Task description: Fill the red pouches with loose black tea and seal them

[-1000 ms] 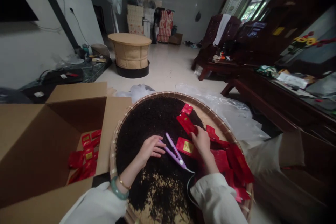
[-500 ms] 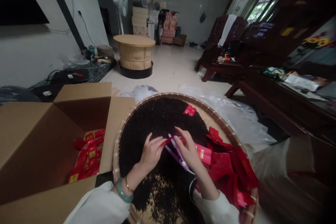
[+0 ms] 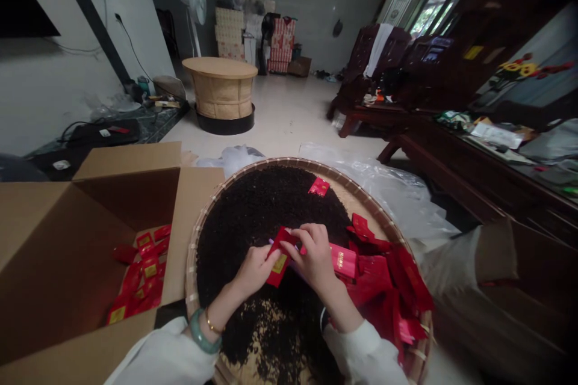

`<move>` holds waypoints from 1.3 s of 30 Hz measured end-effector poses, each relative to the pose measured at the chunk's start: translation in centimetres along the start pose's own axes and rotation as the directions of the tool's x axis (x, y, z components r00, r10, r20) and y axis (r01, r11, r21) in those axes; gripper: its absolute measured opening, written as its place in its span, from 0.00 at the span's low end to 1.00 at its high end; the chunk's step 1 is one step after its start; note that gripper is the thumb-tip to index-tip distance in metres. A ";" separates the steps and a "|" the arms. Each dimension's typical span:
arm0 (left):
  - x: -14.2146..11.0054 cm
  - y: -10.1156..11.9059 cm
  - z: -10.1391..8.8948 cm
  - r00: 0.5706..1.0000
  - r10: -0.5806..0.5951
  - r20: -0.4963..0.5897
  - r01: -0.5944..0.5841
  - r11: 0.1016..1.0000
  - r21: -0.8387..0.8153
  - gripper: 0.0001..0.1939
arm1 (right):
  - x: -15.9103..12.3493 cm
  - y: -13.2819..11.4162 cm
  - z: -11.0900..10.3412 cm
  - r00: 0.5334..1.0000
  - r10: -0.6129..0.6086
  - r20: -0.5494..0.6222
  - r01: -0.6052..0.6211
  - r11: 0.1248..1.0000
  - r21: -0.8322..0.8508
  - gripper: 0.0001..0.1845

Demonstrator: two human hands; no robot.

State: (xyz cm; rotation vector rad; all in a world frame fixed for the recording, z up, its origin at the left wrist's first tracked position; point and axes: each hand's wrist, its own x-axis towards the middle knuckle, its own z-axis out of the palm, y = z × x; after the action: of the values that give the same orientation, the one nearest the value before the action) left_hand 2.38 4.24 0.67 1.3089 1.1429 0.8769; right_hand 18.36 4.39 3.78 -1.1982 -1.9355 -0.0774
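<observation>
Both hands hold a small red foil packet (image 3: 276,272) with a gold label above the round bamboo tray (image 3: 191,264). My left hand (image 3: 254,269) pinches its left edge, thumb on top. My right hand (image 3: 315,252) has its fingers closed at the packet's upper right edge. A purple tong-like tool (image 3: 298,269) lies under my right hand, mostly hidden by it and the packet. Dark loose tea leaves (image 3: 253,204) cover most of the tray. Beside my right hand is a pink-red packet (image 3: 343,261), with a pile of red packets (image 3: 374,283) further right.
An open cardboard box (image 3: 49,252) with several filled red packets (image 3: 145,271) stands left of the tray. One red packet (image 3: 319,186) lies on the leaves at the back. Clear plastic sheeting (image 3: 397,192) is on the floor behind; another box (image 3: 519,252) stands right.
The red packet has turned so its labelled face shows between my hands. My left fingers, spread before, have closed on its edge. The view has shifted slightly right.
</observation>
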 end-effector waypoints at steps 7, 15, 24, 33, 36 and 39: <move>-0.3 1.5 -0.1 0.932 -0.213 0.293 0.331 0.831 -0.448 0.27 | 0.7 0.0 -0.6 0.974 -0.059 0.218 0.002 0.967 0.256 0.09; -0.2 1.2 -1.0 0.842 -0.272 0.467 0.518 0.649 -0.557 0.17 | 0.2 -0.4 -0.7 0.975 -0.070 0.210 0.003 0.952 0.305 0.08; -0.1 1.0 0.2 0.972 -0.090 0.216 0.173 0.897 -0.406 0.27 | 0.1 -0.6 -1.1 0.897 0.144 0.419 -0.253 0.942 0.219 0.07; -0.5 1.2 0.0 0.951 0.057 0.303 -0.004 0.985 -0.171 0.27 | -0.8 -0.1 -0.9 0.644 0.018 0.765 -0.578 0.667 0.471 0.16; -0.7 1.1 0.0 0.921 0.043 0.387 0.003 0.993 -0.119 0.28 | -1.3 0.1 -1.1 0.564 -0.077 0.822 -0.590 0.658 0.467 0.15; -0.8 1.5 -0.1 0.893 0.026 0.449 0.013 0.996 -0.083 0.27 | -1.3 0.4 -1.4 0.539 -0.097 0.836 -0.521 0.742 0.422 0.16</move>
State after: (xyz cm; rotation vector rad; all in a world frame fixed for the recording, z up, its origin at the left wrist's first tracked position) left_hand 2.25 3.62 2.25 1.3560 0.7278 0.5740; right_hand 19.76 2.99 3.67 -1.0433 -2.2074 1.4632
